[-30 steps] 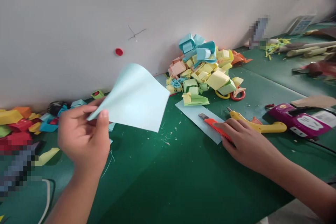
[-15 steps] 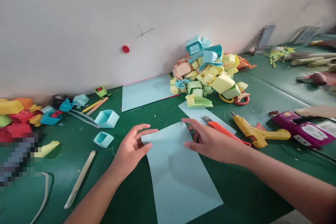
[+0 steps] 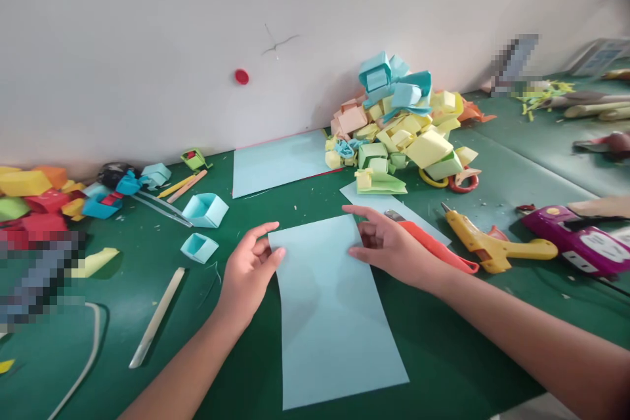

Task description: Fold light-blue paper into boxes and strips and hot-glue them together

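Head view of a green tabletop (image 3: pixel 344 400) set against a white wall. A light blue sheet of paper (image 3: pixel 329 315) lies flat in the centre, its long edges running away from the viewer. The left hand (image 3: pixel 249 269) rests at the sheet's far left corner, fingers loosely curled and thumb tip on the paper edge, gripping nothing. The right hand (image 3: pixel 394 246) rests at the far right corner, fingers spread and half open, fingertips touching the paper's edge. Just beside the right hand lies an orange utility knife (image 3: pixel 433 246) on a narrow blue paper strip (image 3: pixel 374 200); beyond it are a yellow glue gun (image 3: pixel 497 246) and a purple device (image 3: pixel 575 239). A pile of folded paper pieces (image 3: pixel 398 128) in yellow, blue and orange stands against the wall, with a second blue sheet (image 3: pixel 280 161) to its left. Two small blue paper boxes (image 3: pixel 204 210) and a flat stick (image 3: pixel 157 315) lie left of the left hand.
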Demonstrator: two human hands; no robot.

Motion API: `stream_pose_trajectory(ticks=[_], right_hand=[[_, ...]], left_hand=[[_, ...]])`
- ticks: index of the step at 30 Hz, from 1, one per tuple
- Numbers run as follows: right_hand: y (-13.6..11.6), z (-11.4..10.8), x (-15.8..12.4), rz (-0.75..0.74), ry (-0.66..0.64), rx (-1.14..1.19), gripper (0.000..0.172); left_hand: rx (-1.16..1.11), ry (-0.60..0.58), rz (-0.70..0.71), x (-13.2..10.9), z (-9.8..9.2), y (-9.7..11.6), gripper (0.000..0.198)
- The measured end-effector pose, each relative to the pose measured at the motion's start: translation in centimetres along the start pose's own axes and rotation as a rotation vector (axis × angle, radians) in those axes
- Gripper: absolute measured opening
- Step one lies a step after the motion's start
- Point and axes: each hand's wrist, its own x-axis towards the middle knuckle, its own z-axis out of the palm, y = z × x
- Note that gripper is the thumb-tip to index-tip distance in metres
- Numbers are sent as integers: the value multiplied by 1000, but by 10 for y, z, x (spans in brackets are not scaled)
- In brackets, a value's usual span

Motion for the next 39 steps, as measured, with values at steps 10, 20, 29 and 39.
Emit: stream_pose_trajectory(ticks=[10, 20, 29, 39], right_hand=[[3, 4, 3, -3, 42, -62, 75], [2, 3, 3, -17, 48, -117, 69], [3, 4, 1, -48, 43, -67, 50], [2, 2, -6, -39, 66, -161, 36]], left_hand=[[-122, 68, -73, 6, -1, -2, 52], [-161, 92, -102, 6, 0, 4, 49], [-91, 39, -62, 3, -3, -2, 30], [-30, 103, 43, 0, 2, -7, 25]])
